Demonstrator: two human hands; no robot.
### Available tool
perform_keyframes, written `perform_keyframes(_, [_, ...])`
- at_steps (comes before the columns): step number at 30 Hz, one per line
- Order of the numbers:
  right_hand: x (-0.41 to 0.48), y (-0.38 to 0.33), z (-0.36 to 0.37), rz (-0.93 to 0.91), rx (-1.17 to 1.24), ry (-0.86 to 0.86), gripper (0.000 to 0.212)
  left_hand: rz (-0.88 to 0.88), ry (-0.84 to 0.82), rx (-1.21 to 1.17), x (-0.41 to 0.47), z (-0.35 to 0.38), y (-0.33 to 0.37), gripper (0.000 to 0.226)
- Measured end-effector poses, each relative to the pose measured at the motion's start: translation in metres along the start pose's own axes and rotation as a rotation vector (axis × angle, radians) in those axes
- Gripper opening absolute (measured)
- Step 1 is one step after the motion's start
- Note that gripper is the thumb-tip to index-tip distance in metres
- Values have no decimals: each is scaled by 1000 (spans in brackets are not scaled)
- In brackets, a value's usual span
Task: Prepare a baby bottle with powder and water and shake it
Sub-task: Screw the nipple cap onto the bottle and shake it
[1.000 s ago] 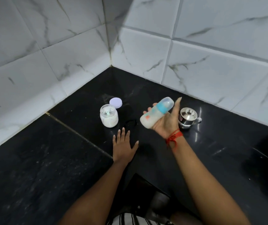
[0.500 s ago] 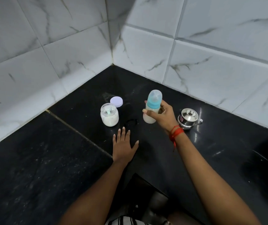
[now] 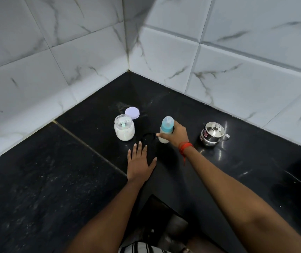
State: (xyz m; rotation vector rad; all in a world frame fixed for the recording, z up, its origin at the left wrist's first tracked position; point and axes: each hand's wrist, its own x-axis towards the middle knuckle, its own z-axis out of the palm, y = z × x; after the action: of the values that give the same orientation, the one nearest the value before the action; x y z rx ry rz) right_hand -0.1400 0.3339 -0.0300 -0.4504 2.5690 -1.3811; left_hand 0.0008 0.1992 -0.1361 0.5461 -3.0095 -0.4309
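A baby bottle (image 3: 166, 129) with a blue collar, a clear cap and milky white liquid stands upright on the black counter (image 3: 54, 179). My right hand (image 3: 178, 135) is wrapped around it from the right, a red thread at the wrist. My left hand (image 3: 139, 162) lies flat on the counter in front of the bottle, fingers spread, holding nothing. To the left stands an open glass jar (image 3: 124, 129) of white powder with a pale green scoop inside. Its lilac lid (image 3: 132, 112) lies just behind it. A small lidded steel pot (image 3: 213, 134) stands to the right of the bottle.
White marble-pattern tiled walls (image 3: 164, 57) meet in a corner behind the objects. A dark ring-shaped thing (image 3: 148, 136) lies on the counter between jar and bottle. The counter's front edge has a notch (image 3: 164, 207) near my body.
The bottle was tilted and raised in my right hand a second ago; now it is upright and lowered onto the counter. My left hand has stayed flat in place.
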Motion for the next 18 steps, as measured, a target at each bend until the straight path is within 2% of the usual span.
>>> perform_keyframes(11, [-1, 20, 16, 55, 37, -33, 72, -8, 5, -10, 1, 0, 0, 79])
perform_keyframes(18, [-6, 22, 24, 77, 67, -6, 65, -11, -3, -6, 2, 0, 0, 79])
